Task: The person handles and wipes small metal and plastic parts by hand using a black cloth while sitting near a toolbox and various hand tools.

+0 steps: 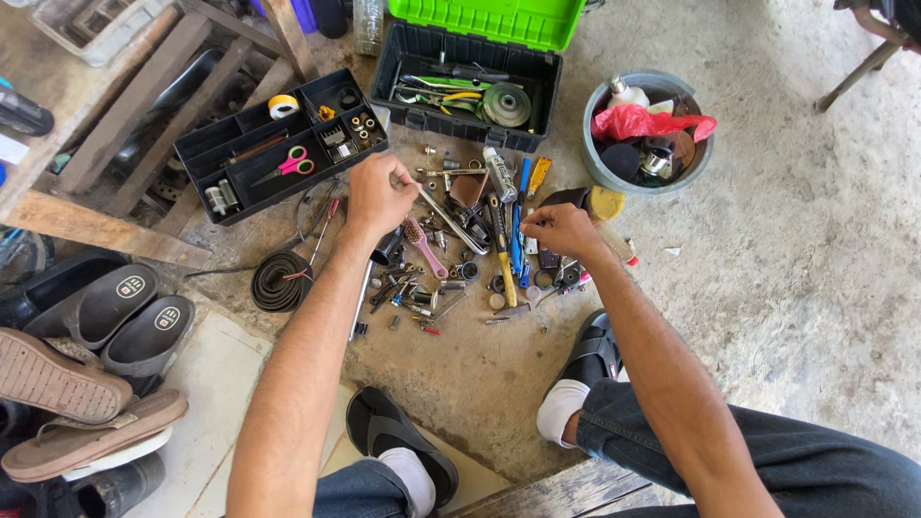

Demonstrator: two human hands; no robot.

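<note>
Left hand [377,195] fingers closed on a long metal tool [449,221] above the pile [460,273] on the floor, right hand [561,230] pinching something too small to tell; best lift the tool straight, avoiding snags on the hammer [501,251].

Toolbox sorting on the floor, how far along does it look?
Partly done: the toolbox holds some tools, and the organizer tray has scissors and tape. In hand: the left hand grips a metal tool while the right hand pinches something small. Left: the scattered pile on the concrete.
</note>
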